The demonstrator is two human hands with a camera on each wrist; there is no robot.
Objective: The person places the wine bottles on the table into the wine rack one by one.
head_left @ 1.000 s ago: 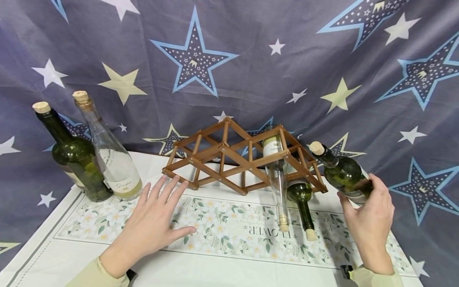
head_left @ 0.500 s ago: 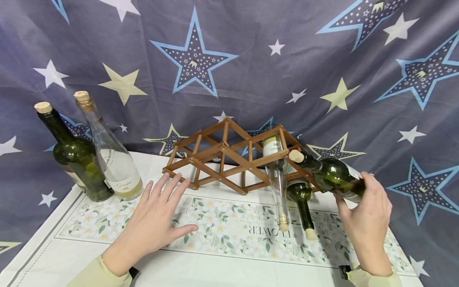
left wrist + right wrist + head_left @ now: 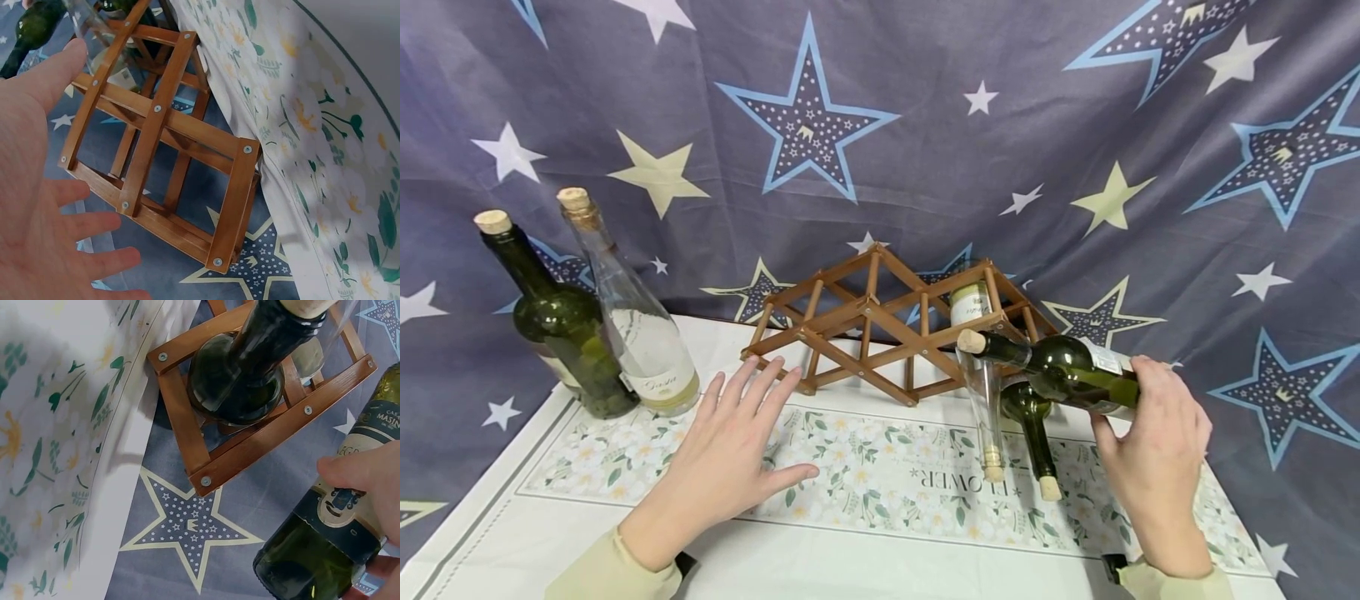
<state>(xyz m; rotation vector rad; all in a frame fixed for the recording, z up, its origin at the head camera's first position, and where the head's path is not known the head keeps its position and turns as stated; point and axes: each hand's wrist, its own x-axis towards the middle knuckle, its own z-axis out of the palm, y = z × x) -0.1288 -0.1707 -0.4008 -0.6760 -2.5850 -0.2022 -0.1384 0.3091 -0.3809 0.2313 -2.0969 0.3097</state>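
My right hand (image 3: 1161, 462) grips a corked green wine bottle (image 3: 1078, 371) by its labelled base end. The bottle lies nearly level, its cork pointing left across the right end of the wooden wine rack (image 3: 865, 333). In the right wrist view my thumb crosses the label of this bottle (image 3: 337, 512). Two bottles lie in the rack with their necks toward me: a clear bottle (image 3: 981, 400) and a green bottle (image 3: 1037, 429). My left hand (image 3: 726, 458) is spread with straight fingers, fingertips right by the rack's lower left corner, holding nothing.
At the left stand a dark green corked bottle (image 3: 565, 333) and a clear corked bottle (image 3: 647, 342), side by side. A floral runner (image 3: 865, 492) lies along the white table (image 3: 820, 558). A star-patterned curtain (image 3: 895, 158) hangs close behind the rack.
My right hand has carried the green wine bottle left and tipped it from slanted to nearly level, its cork now in front of the rack's right side. My left hand has barely moved.
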